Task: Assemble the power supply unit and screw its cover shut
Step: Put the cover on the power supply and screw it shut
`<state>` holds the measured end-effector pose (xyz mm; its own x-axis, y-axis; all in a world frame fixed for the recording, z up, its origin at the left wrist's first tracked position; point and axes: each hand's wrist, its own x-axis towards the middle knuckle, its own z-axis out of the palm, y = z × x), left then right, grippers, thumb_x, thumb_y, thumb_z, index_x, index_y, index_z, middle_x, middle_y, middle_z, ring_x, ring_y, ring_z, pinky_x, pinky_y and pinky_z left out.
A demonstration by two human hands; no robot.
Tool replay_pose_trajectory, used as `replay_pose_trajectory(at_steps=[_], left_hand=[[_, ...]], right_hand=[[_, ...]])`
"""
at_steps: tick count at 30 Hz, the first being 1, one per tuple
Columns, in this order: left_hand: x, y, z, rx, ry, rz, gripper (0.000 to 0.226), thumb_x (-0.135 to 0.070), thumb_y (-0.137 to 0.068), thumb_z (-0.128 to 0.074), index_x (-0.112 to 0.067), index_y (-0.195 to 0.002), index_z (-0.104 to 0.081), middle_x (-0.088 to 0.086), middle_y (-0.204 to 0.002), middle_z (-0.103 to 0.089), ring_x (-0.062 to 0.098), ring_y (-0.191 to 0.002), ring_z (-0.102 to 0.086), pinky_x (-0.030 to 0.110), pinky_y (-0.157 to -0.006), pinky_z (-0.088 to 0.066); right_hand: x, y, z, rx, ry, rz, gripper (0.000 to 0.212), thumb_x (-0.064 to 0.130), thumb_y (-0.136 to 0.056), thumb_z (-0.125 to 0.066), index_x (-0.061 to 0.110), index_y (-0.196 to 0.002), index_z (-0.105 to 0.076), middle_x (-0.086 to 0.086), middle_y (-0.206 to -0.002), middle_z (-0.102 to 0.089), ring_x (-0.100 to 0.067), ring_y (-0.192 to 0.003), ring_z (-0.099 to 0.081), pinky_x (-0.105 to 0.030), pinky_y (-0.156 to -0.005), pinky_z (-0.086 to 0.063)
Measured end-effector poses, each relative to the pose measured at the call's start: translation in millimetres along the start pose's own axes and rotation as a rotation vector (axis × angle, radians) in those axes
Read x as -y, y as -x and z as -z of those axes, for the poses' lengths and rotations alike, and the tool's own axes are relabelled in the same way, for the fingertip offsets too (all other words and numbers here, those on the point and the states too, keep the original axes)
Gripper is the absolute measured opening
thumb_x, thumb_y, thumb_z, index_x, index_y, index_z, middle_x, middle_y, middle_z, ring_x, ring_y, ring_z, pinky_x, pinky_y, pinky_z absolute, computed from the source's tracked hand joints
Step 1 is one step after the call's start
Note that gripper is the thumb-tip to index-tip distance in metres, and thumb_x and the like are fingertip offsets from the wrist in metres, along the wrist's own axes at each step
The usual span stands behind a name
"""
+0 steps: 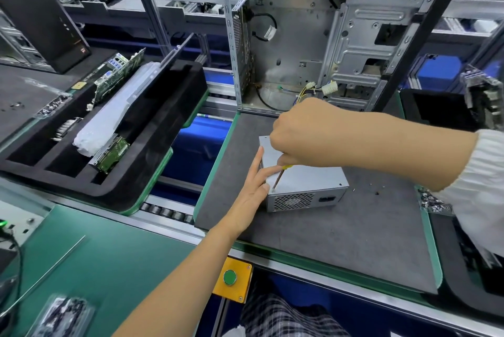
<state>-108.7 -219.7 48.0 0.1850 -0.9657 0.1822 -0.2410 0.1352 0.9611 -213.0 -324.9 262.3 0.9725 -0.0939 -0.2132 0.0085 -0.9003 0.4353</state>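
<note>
— Grey metal box (305,181), just one, sitting on the table (327,241)?
— Yes. Two hands: left hand (252,189) flat against its side, right hand (302,132) wrapped round one screwdriver (278,177), tip at the corner screw (273,190).

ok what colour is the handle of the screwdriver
Yellow: a bit of the thin metal-shaft screwdriver's handle peeks out beneath the right hand, seen in the head view.

Computer assembly line: roller conveyor (166,211), foam parts tray (152,146), bare PC chassis (313,45), green workbench (114,255).
</note>
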Motion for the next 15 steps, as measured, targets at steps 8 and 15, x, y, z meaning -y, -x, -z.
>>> replay_pose_trajectory(at_steps=[8, 15], left_hand=[[-1.7, 1.0, 2.7, 0.012, 0.013, 0.077, 0.039, -0.044, -0.099, -0.036, -0.043, -0.137, -0.047, -0.029, -0.160, 0.005, -0.001, -0.148, 0.006, 0.024, -0.110, -0.014], [-5.0, 2.7, 0.8, 0.017, 0.028, 0.099, 0.041, -0.046, -0.098, -0.035, -0.041, -0.137, -0.047, -0.031, -0.159, 0.005, -0.002, -0.148, 0.005, 0.028, -0.111, -0.012]], right_hand=[[-4.5, 5.1, -4.5, 0.010, -0.050, -0.033, 0.044, 0.044, -0.094, -0.049, 0.021, -0.065, -0.026, 0.000, -0.081, -0.047, -0.024, -0.063, -0.041, -0.028, -0.050, -0.029], [-5.2, 5.1, -6.0, -0.018, -0.061, -0.026, 0.043, 0.044, -0.093, -0.050, 0.021, -0.064, -0.028, 0.000, -0.081, -0.051, -0.023, -0.062, -0.042, -0.027, -0.050, -0.029]])
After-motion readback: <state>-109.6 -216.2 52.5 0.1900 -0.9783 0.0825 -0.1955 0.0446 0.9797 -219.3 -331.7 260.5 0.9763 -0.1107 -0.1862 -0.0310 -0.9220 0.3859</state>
